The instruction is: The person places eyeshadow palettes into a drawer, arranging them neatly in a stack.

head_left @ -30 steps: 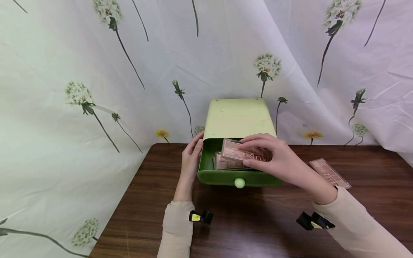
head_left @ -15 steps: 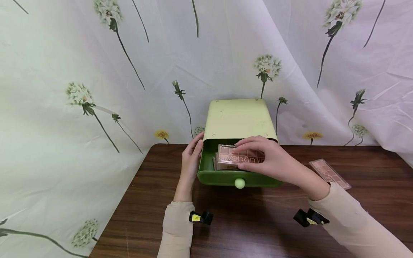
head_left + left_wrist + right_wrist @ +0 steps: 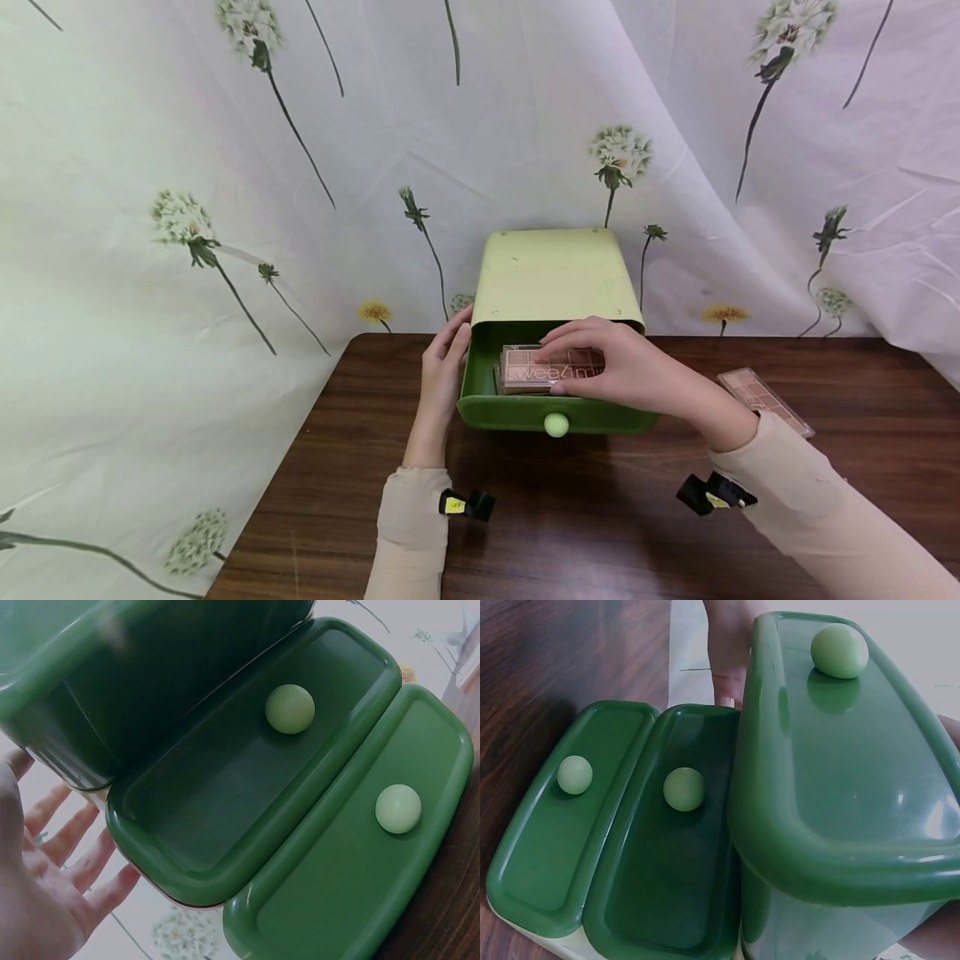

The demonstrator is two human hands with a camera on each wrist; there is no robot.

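Note:
In the head view, my right hand (image 3: pixel 637 367) pinches an eyeshadow palette (image 3: pixel 521 372) between thumb and fingers, inside the pulled-out top drawer (image 3: pixel 502 412). More palettes lie beneath it, mostly hidden. My left hand (image 3: pixel 442 367) rests against the left side of the pale green cabinet (image 3: pixel 555 271). The left wrist view shows that hand (image 3: pixel 49 889) with its fingers extended along the side. From the right wrist, the drawer front (image 3: pixel 870 750) hides the palettes and most of my right hand.
Another palette (image 3: pixel 765 400) lies on the dark wooden table (image 3: pixel 570 533), right of the cabinet. Two lower drawers, a middle one (image 3: pixel 225 802) and a bottom one (image 3: pixel 322 877), are closed. A dandelion-print cloth (image 3: pixel 337 125) hangs behind.
My right hand has moved down and left, lowering the palette onto those in the drawer; the palette has gone from tilted to level. My left hand has stayed in place.

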